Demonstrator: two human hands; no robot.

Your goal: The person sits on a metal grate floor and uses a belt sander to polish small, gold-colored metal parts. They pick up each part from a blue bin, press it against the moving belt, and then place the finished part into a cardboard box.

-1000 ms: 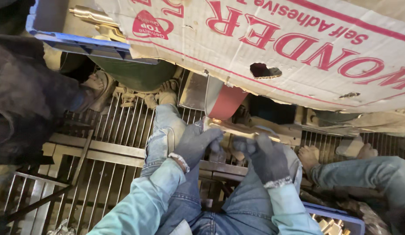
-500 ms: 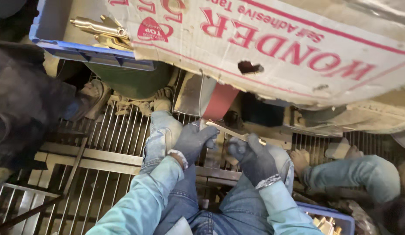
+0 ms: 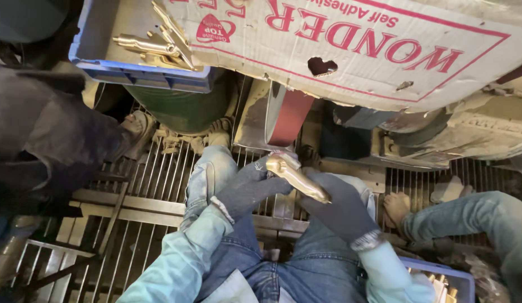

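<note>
Both my hands wear dark grey gloves and hold one long brass part [image 3: 297, 177] just under a red sanding belt [image 3: 287, 116]. My left hand [image 3: 251, 185] grips its upper end, close to the belt. My right hand [image 3: 336, 207] supports its lower end. The part's upper tip sits at or very near the belt's lower edge; contact cannot be told. My knees in blue jeans are below the hands.
A blue crate [image 3: 139, 74] with several brass parts stands at upper left. A white cardboard sheet [image 3: 350, 50] covers the machine above. A metal grate floor [image 3: 132, 224] lies underfoot. Another person's bare foot [image 3: 396, 209] and jeans leg are right; a dark-clothed person [image 3: 42, 140] is left.
The view has shifted down, so the crate and belt show more. My hands have brought the brass part up toward the belt's lower edge.
</note>
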